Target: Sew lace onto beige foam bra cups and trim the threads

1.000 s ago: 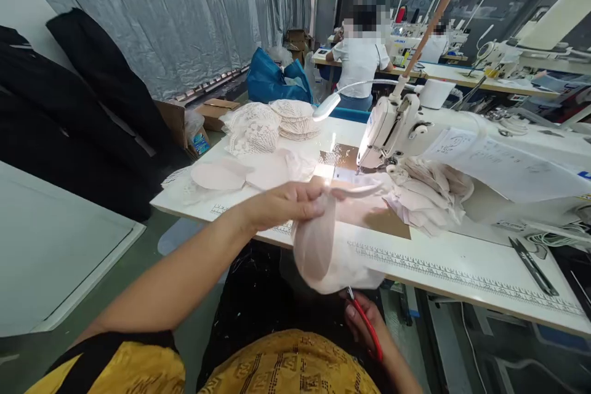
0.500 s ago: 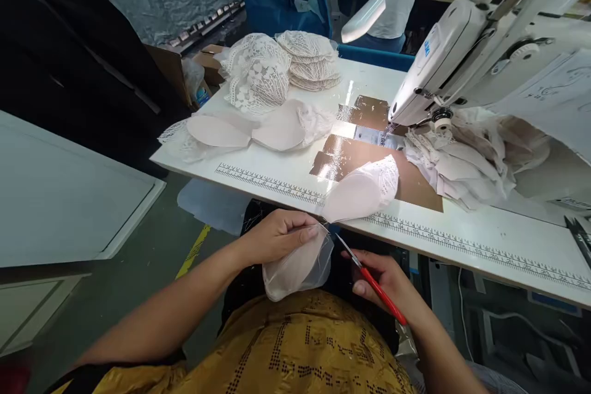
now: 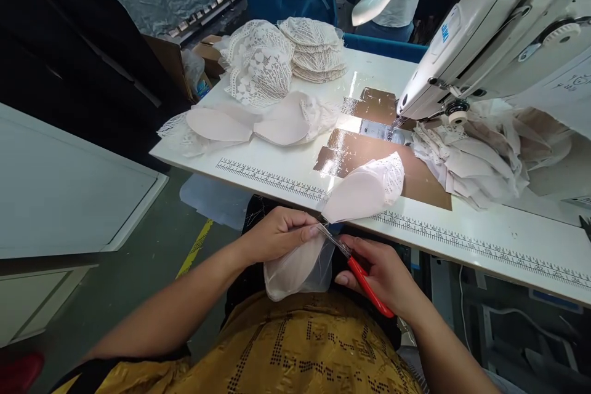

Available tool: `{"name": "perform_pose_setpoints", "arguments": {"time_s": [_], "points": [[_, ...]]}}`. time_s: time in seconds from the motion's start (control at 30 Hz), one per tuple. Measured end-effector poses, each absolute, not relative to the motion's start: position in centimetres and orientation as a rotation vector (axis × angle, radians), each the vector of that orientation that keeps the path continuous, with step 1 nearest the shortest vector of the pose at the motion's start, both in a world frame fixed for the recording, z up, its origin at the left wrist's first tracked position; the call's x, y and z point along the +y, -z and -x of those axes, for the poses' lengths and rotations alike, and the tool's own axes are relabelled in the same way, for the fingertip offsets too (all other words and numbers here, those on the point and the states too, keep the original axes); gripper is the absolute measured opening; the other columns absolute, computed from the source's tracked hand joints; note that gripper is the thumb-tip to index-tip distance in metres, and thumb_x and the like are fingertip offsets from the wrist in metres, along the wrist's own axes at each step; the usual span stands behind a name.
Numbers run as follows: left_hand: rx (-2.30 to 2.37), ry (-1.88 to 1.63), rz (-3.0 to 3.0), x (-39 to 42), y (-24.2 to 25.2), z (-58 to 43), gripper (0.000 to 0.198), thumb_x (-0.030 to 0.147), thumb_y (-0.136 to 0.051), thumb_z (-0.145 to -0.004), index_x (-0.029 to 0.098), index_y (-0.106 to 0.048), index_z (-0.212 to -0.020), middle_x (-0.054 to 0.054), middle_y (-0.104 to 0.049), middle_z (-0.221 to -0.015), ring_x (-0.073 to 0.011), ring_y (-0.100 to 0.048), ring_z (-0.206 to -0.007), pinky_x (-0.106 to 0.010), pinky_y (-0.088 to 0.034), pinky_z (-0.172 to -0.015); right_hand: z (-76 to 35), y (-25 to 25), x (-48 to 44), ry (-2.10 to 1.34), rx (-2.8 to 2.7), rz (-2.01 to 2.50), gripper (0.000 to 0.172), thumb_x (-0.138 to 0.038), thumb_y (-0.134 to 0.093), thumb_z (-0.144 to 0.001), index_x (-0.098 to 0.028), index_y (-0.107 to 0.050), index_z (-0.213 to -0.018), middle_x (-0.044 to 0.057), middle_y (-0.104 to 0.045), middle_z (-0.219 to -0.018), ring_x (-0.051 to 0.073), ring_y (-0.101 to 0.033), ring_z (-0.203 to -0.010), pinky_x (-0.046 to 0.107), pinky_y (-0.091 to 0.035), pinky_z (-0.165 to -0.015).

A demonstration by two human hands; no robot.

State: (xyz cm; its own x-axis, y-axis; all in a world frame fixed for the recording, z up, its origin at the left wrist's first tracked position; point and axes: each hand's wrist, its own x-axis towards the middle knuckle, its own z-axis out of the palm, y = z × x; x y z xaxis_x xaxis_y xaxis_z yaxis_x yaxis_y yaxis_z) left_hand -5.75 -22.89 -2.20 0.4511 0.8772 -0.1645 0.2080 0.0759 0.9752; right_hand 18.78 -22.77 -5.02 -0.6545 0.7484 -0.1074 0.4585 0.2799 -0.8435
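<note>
At the table's edge (image 3: pixel 530 228), our left hand (image 3: pixel 279 234) pinches cup pieces (image 3: pixel 353 197) beside their join.
Our right hand (image 3: pixel 381 271) grasps red-handled scissors (image 3: pixel 364 284), blades there; stacked lace pieces (image 3: pixel 318 52) lie beyond.

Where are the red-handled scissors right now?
In the head view, the scissors are in the right hand, right of centre and below the front edge of the table, their tips close to the left hand and the cloth.

Red-handled scissors (image 3: pixel 370 288) — tips apparently touching pale fabric (image 3: pixel 354 197).
</note>
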Motion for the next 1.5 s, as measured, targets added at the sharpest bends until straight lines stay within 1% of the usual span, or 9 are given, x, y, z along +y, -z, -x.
{"name": "perform_pose_setpoints", "arguments": {"time_s": [0.37,0.63,0.9,1.07,1.13,1.2,1.33,1.4,1.5], "points": [[1.006,-0.618,-1.435,-23.0,2.2,5.9,0.033,0.036,-0.050,-0.094,0.010,-0.071,-0.090,-0.004,-0.066,-0.079,-0.0132,-0.057,-0.072,-0.023,-0.043,-0.066,-18.7,5.4,-23.0,-1.285,-2.256,1.061,0.036,-0.047,-0.061,-0.086,-0.017,-0.067,-0.106,0.003,-0.066,-0.079,0.014,-0.054,-0.066,0.023,-0.045,-0.063],[1.020,-0.642,-1.467,-23.0,1.9,5.6,0.037,0.036,-0.050,-0.093,0.012,-0.058,-0.067,0.002,-0.045,-0.062,-0.0092,-0.041,-0.060,-0.021,-0.033,-0.056,-18.8,6.4,-23.1,-1.180,-2.276,1.051,0.026,-0.043,-0.059,-0.088,-0.018,-0.066,-0.094,0.000,-0.058,-0.064,0.012,-0.047,-0.055,0.021,-0.038,-0.054],[1.018,-0.672,-1.732,-23.9,2.4,5.9,0.037,0.034,-0.043,-0.097,0.013,-0.062,-0.074,0.000,-0.050,-0.064,-0.0105,-0.045,-0.061,-0.021,-0.036,-0.059,-18.1,7.9,-24.1,-1.309,-2.119,1.014,0.028,-0.045,-0.063,-0.085,-0.017,-0.067,-0.089,0.000,-0.058,-0.066,0.012,-0.047,-0.057,0.020,-0.039,-0.055],[0.950,-0.607,-2.089,-24.9,2.9,6.5,0.028,0.026,-0.042,-0.098,0.014,-0.067,-0.095,-0.002,-0.058,-0.067,-0.0126,-0.053,-0.063,-0.024,-0.041,-0.063,-18.3,7.7,-24.2,-1.394,-2.001,1.031,0.029,-0.046,-0.065,-0.083,-0.018,-0.068,-0.090,-0.002,-0.054,-0.066,0.011,-0.044,-0.058,0.020,-0.037,-0.054],[0.962,-0.652,-2.226,-25.0,3.1,6.7,0.024,0.023,-0.045,-0.097,0.016,-0.067,-0.098,-0.004,-0.062,-0.072,-0.0147,-0.056,-0.069,-0.026,-0.044,-0.067,-18.7,7.6,-24.3,-1.406,-2.020,1.062,0.029,-0.046,-0.065,-0.083,-0.017,-0.067,-0.088,-0.002,-0.052,-0.066,0.011,-0.042,-0.058,0.020,-0.036,-0.054],[1.061,-0.777,-2.365,-24.8,3.3,6.8,0.019,0.020,-0.049,-0.094,0.017,-0.068,-0.098,-0.010,-0.067,-0.095,-0.0205,-0.060,-0.091,-0.032,-0.049,-0.080,-19.1,7.7,-24.4,-1.445,-2.057,1.080,0.029,-0.046,-0.064,-0.083,-0.017,-0.067,-0.089,-0.002,-0.051,-0.066,0.011,-0.040,-0.058,0.021,-0.035,-0.054],[1.161,-0.904,-2.569,-22.9,3.6,6.5,0.014,0.018,-0.054,-0.091,0.019,-0.068,-0.094,-0.012,-0.050,-0.140,-0.0299,-0.036,-0.137,-0.047,-0.039,-0.108,-19.8,8.6,-25.1,-1.496,-2.058,1.051,0.029,-0.045,-0.063,-0.083,-0.017,-0.067,-0.092,-0.003,-0.048,-0.064,0.011,-0.037,-0.057,0.021,-0.033,-0.052],[1.054,-0.880,-2.583,-21.7,3.5,5.7,0.015,0.017,-0.053,-0.092,0.019,-0.067,-0.094,-0.010,-0.051,-0.141,-0.0288,-0.030,-0.141,-0.048,-0.035,-0.111,-20.1,8.9,-25.4,-1.472,-2.033,1.018,0.032,-0.045,-0.063,-0.084,-0.017,-0.068,-0.097,-0.003,-0.048,-0.063,0.011,-0.037,-0.055,0.021,-0.033,-0.051],[0.834,-0.974,-2.446,-20.1,2.7,3.9,0.016,0.015,-0.050,-0.093,0.018,-0.065,-0.098,-0.010,-0.066,-0.119,-0.0270,-0.036,-0.138,-0.047,-0.034,-0.111,-20.7,8.9,-25.6,-1.399,-2.000,0.967,0.036,-0.047,-0.062,-0.083,-0.017,-0.069,-0.102,-0.002,-0.051,-0.063,0.012,-0.042,-0.055,0.022,-0.036,-0.052]]}}
